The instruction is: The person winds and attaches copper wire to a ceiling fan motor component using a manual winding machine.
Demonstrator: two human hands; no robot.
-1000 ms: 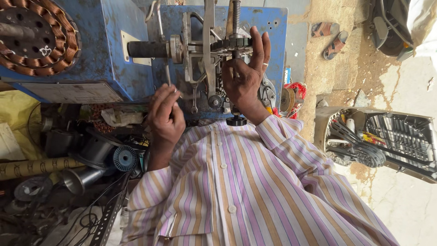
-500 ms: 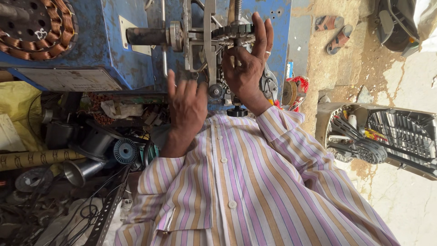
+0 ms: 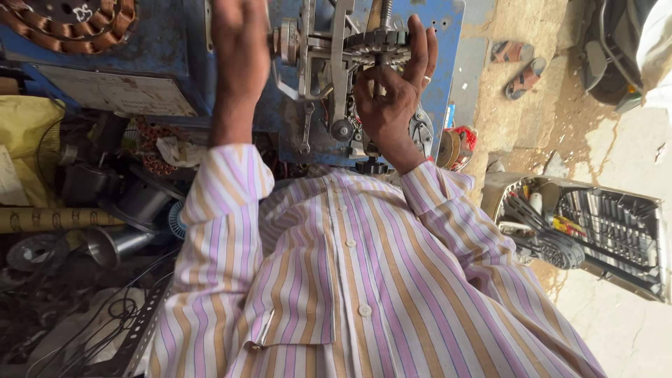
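I face a blue coil-winding machine (image 3: 175, 63) with a metal spindle frame (image 3: 318, 63) on its front. My right hand (image 3: 392, 94) is curled around a dark toothed wheel (image 3: 381, 40) on the spindle, thumb and fingers on its rim. My left hand (image 3: 238, 49) is raised to the left of the frame, back towards me, where a black handle showed earlier. Its fingertips run off the top edge, so its grip is hidden. Both sleeves belong to my striped shirt (image 3: 350, 280).
A copper-wound stator (image 3: 77, 21) sits on the machine at top left. Left of me lie a yellow bag (image 3: 28, 133), a cardboard tube (image 3: 49, 218), metal housings (image 3: 112, 245) and cables. At right are sandals (image 3: 518, 66) and a tray (image 3: 602, 231) holding tools and a fan.
My left hand has risen from near my chest to the handle side of the machine. My right hand has stayed on the toothed wheel. The view has drawn closer.
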